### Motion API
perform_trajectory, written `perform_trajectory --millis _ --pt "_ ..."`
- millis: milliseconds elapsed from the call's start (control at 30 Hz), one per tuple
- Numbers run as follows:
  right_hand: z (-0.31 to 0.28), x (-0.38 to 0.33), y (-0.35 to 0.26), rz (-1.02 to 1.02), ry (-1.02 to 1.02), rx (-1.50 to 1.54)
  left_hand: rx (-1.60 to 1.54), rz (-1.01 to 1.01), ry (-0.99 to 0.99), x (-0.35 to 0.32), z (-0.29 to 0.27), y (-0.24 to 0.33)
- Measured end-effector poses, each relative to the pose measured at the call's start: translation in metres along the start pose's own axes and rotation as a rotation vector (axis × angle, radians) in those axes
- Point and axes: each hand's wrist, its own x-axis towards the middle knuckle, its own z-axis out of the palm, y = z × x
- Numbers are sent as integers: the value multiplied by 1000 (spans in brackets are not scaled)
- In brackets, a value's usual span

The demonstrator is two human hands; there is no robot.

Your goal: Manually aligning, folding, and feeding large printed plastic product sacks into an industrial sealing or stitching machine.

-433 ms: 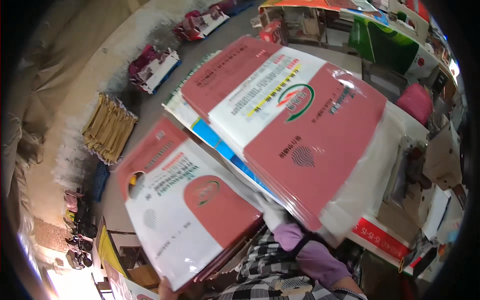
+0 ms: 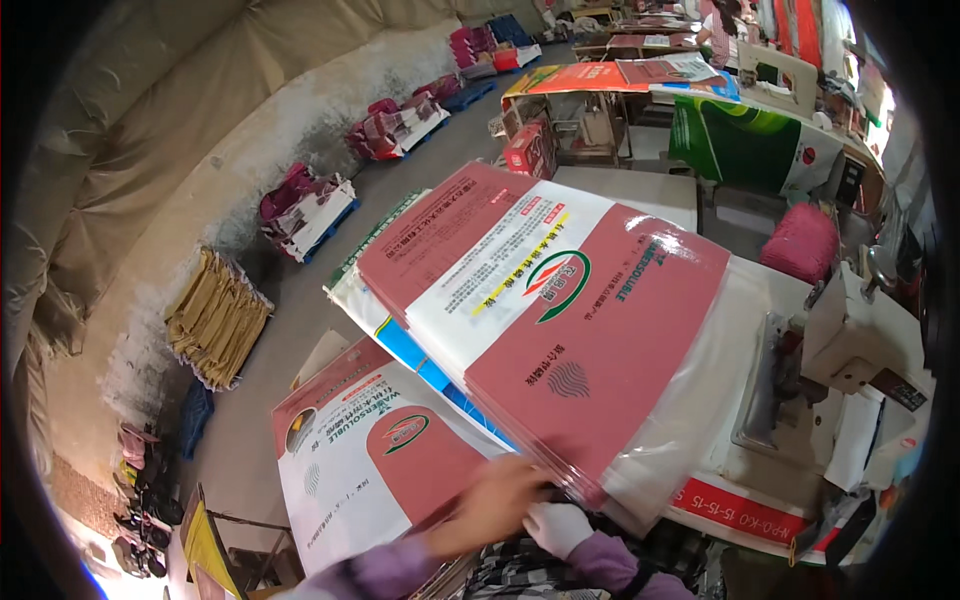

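A stack of red-and-white printed plastic bags (image 2: 640,400) lies on the worktable ahead of me. My left hand (image 2: 500,505), bare below a purple sleeve, reaches across to its near corner. The fingers are bent and pressed together there, their tips hidden. Just right of it is my right hand (image 2: 560,527), in a white glove, its fingers curled close against the same corner. What either hand grips does not show. A second stack of similar bags (image 2: 350,490) leans at my left, partly behind my left forearm. Blue-and-white bags (image 2: 415,355) show under the main stack's left edge.
A sewing machine (image 2: 850,335) stands on the right, with a pink thread cone (image 2: 800,243) behind it. Bundles of folded bags (image 2: 300,210) line the left floor along the wall, a tan bundle (image 2: 218,318) nearer. More worktables and a person (image 2: 722,35) are at the far end.
My left hand has left the lower corner of the left stack and come right to the main stack's near corner. My gloved right hand has drawn back toward me. The view has tilted up.
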Motion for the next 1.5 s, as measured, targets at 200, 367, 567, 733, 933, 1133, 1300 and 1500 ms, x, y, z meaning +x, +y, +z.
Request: perform_trajectory --millis 200,367,567,733,933,1133,1300,1500 --pt "-53 -67 -5 31 343 141 -231 -46 -188 171 113 2" --pt "-123 -75 64 375 1185 695 -825 -248 -258 164 82 -2" --pt "-146 -27 53 403 929 459 -622 89 103 156 58 5" --pt "-148 -58 59 543 962 -47 -834 -223 232 128 27 6" --pt "-149 -25 -7 101 738 587 -1569 -186 206 121 36 19" --pt "-109 -3 25 -35 868 499 294 6 -215 120 14 3" --pt "-92 -1 9 -189 771 309 -479 -261 -197 127 -2 -10" --pt "-95 17 -6 -530 344 167 107 131 -271 63 -67 -9"
